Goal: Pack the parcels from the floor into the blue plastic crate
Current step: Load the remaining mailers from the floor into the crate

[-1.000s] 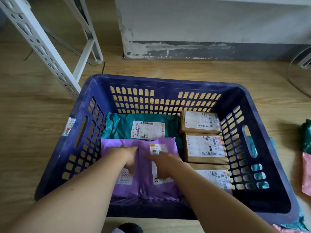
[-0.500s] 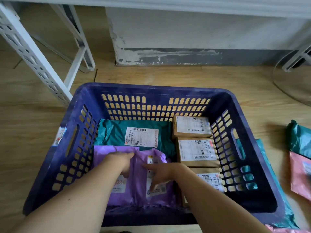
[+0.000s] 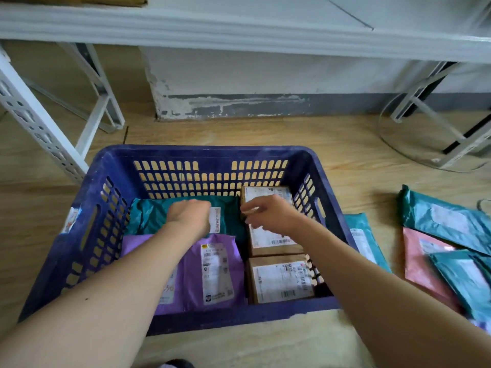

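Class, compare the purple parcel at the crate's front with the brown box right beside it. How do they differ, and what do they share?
The purple parcel is a soft, wrinkled plastic bag; the brown box is stiff cardboard with straight edges. The purple parcel's label stands tall and narrow; the brown box's label runs wide. Both lie label-up inside the blue crate, against its near wall.
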A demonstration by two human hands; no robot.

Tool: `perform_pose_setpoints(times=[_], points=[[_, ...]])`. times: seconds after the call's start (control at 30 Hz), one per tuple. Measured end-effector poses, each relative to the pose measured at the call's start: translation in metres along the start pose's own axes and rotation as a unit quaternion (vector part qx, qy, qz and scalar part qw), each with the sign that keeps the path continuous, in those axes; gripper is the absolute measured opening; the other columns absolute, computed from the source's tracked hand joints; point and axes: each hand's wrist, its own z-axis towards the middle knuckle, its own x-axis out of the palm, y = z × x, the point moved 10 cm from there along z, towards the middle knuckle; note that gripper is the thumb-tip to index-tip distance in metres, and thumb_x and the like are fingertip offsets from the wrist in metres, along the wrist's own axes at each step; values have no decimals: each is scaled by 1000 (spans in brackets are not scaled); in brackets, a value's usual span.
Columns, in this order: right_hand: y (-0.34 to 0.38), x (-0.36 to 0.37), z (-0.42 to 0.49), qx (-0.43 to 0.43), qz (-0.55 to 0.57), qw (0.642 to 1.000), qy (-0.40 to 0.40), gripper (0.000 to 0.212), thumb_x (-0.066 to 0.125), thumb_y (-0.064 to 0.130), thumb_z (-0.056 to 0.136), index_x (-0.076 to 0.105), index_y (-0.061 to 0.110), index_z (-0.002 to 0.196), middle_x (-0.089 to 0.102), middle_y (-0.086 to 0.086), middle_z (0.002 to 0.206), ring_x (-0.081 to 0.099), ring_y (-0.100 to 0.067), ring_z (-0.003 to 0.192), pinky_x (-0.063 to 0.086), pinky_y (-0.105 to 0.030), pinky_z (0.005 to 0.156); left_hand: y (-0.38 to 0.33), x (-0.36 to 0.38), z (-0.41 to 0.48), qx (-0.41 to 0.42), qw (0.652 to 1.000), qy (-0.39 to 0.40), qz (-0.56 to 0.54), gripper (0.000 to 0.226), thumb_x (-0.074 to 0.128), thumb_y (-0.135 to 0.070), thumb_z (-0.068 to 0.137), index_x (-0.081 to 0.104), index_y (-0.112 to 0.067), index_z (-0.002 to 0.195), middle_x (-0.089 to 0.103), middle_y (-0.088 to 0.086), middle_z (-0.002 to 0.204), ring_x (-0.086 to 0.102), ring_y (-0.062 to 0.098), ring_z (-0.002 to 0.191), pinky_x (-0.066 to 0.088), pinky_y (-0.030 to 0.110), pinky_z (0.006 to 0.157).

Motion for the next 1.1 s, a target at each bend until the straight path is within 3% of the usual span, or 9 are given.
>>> perform_pose_setpoints(times=[0.07, 0.2, 0.3, 0.43, 0.53, 0.7, 0.77, 0.87, 1.1], points=[[-4, -27, -13, -2, 17, 999, -39, 29, 58, 10, 89, 65, 19, 115, 64, 0, 89, 58, -17, 78, 48, -26, 65, -24, -21, -4, 27, 999, -36, -20, 27, 50, -20, 92, 56, -22, 118, 62, 1, 114, 59, 22, 103, 46, 33, 77], [-28, -73, -42, 0, 48, 993, -110, 26, 62, 10, 86, 67, 21, 109, 65, 2, 93, 62, -17, 82, 50, -27, 73, -75, -63, -20, 88, 987, -104, -82, 20, 53, -26, 93, 60, -24, 111, 64, -2, 106, 59, 18, 89, 42, 29, 68], [-61, -103, -67, 11, 112, 979, -169, 22, 64, 5, 83, 68, 27, 85, 69, -4, 87, 63, -18, 77, 53, -36, 82, -112, -88, -27, 138, 968, -155, -139, 20, 52, -25, 93, 60, -21, 110, 65, -3, 103, 59, 15, 85, 43, 26, 65], [-128, -144, -104, 60, 215, 935, -274, 23, 55, -5, 84, 68, 13, 86, 67, -4, 70, 59, -12, 56, 49, -21, 61, -166, -113, -36, 202, 939, -201, -192, 22, 46, -22, 94, 60, -23, 112, 63, -4, 107, 60, 15, 87, 43, 26, 66], [-187, -164, -125, 109, 297, 881, -353, 25, 52, -8, 83, 67, 11, 83, 65, -7, 69, 56, -16, 56, 46, -22, 57, -212, -123, -47, 257, 916, -215, -221, 26, 46, -22, 95, 60, -22, 117, 59, -3, 117, 58, 17, 102, 41, 26, 74], [-269, -163, -143, 199, 331, 824, -414, 22, 50, -6, 85, 67, 8, 88, 62, -6, 69, 56, -15, 54, 45, -22, 54, -288, -112, -45, 343, 904, -162, -198, 29, 47, -25, 95, 56, -23, 123, 53, -2, 125, 51, 19, 115, 40, 29, 89], [-298, -158, -145, 234, 323, 816, -418, 23, 52, -3, 83, 69, 11, 89, 62, -3, 67, 60, -18, 59, 51, -31, 62, -314, -101, -37, 361, 908, -126, -170, 31, 49, -28, 94, 54, -26, 125, 50, -3, 129, 49, 20, 118, 38, 31, 93], [-332, -156, -142, 275, 294, 813, -421, 25, 52, 3, 78, 70, 20, 82, 67, -2, 75, 69, -27, 81, 56, -42, 84, -349, -82, -22, 374, 916, -79, -126, 36, 51, -29, 92, 51, -28, 129, 45, -3, 135, 47, 20, 122, 35, 31, 96], [-382, -150, -125, 312, 218, 849, -366, 30, 54, 7, 76, 69, 22, 97, 71, -3, 104, 67, -25, 94, 53, -40, 90, -408, -32, 17, 381, 924, 33, -27, 41, 50, -26, 90, 47, -29, 130, 43, 1, 134, 47, 24, 121, 36, 29, 86]])
